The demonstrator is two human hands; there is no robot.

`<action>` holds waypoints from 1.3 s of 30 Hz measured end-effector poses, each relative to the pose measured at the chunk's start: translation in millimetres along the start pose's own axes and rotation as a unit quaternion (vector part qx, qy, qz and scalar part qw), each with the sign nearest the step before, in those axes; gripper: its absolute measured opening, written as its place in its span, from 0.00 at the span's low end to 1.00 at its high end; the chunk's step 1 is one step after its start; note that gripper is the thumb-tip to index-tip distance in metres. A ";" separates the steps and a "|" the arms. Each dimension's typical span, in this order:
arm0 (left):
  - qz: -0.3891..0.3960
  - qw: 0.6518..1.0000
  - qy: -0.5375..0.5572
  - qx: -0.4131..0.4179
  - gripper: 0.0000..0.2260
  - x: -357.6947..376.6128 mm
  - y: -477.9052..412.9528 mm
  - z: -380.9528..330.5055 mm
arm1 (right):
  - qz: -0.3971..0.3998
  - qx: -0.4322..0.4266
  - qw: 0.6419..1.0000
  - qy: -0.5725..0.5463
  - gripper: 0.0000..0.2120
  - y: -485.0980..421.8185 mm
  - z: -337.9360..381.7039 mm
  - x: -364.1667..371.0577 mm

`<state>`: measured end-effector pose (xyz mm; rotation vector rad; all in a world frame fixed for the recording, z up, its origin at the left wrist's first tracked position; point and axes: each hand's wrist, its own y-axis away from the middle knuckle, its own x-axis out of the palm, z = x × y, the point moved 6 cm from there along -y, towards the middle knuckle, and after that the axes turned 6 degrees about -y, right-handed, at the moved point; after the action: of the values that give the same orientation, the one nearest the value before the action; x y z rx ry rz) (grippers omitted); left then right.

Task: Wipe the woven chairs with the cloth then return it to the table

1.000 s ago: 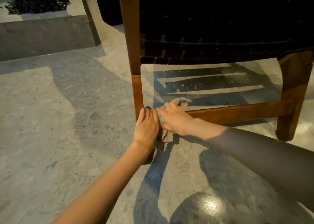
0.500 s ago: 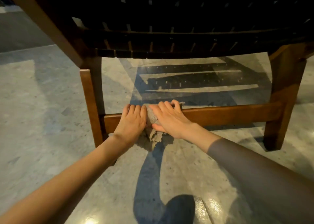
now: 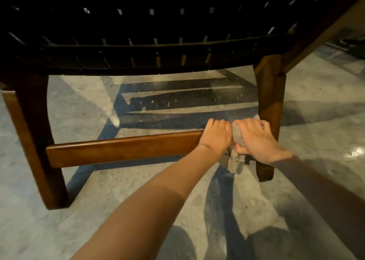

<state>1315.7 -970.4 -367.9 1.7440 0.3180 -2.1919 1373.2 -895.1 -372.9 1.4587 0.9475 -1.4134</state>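
A woven chair (image 3: 138, 48) with a dark strap seat and brown wooden frame fills the upper view. Its low crossbar (image 3: 122, 148) runs between the left leg (image 3: 33, 137) and right leg (image 3: 269, 109). A grey cloth (image 3: 238, 139) is draped over the bar's right end, its tail hanging toward the floor. My right hand (image 3: 256, 139) grips the cloth against the bar, thumb underneath, right beside the right leg. My left hand (image 3: 216, 137) is curled over the bar, touching the cloth's left side.
Polished speckled stone floor (image 3: 79, 210) lies all around, crossed by the chair's shadow and my own. A dark object sits at the far right edge (image 3: 351, 46). The table is out of view.
Both hands and the cloth have slid along the crossbar from its left end to its right end, reaching the right leg. The view has shifted right with them.
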 end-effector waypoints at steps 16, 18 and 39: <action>0.050 0.995 -0.031 -0.078 0.27 35.1 128.5 124.6 | -0.038 -0.078 0.996 -0.016 0.35 -21.7 157.7 7.0; 0.036 0.991 -0.084 -0.099 0.26 34.3 164.3 159.7 | -0.045 -0.124 0.991 -0.025 0.34 -31.4 209.4 8.5; -0.006 0.979 0.105 -0.174 0.23 41.2 186.3 174.4 | -0.122 -0.143 0.973 -0.136 0.23 -22.4 219.3 -11.9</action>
<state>1221.3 -1211.0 -363.3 1.7708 0.7182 -1.8245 1278.0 -1093.8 -357.6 0.9335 1.1271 -1.5332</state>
